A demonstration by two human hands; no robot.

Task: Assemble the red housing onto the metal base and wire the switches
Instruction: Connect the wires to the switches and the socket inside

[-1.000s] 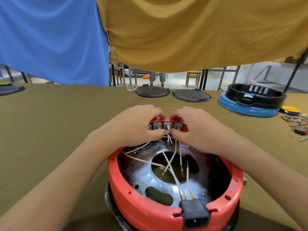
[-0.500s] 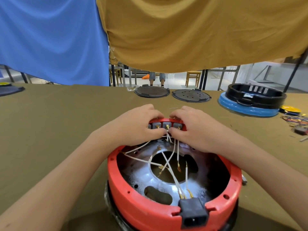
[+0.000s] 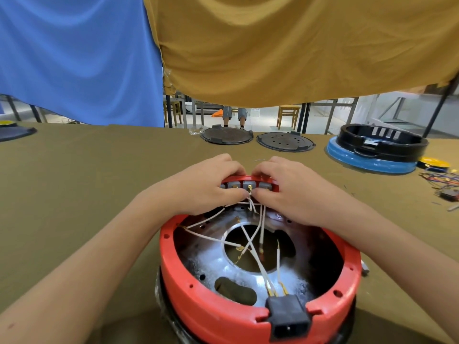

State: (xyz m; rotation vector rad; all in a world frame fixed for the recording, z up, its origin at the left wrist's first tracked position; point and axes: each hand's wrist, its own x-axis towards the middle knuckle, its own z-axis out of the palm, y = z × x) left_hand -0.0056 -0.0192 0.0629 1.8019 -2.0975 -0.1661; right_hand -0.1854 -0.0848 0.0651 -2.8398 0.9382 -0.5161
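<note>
head view: two hands, left hand and right hand, pinch white wires beneath four switches.

— Where do I see room?
— Bare counter stretches wide on the left. Inside the red housing, white wires cross the central opening.
— And the far rim?
— My left hand and right hand crowd the switches. Beyond lie two dark discs; loose wires litter the right.
</note>
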